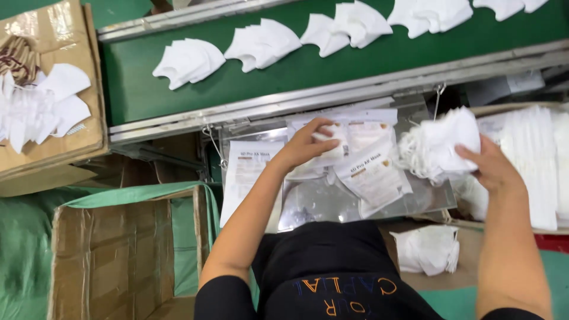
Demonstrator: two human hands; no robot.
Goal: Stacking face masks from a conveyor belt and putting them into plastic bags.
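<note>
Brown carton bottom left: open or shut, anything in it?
Open and empty as far as visible. The carton's top flaps are folded back and only bare cardboard walls show inside; its floor is cut off by the frame edge.

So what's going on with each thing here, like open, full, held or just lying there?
Left hand: fingers curled on a packet.
Packet: lying on the metal tray, mask inside.
Right hand: gripping a bundle of white masks.
Bundle of white masks: held up.
Conveyor masks: lying in small piles on the green belt.
Cardboard box: open.
</note>
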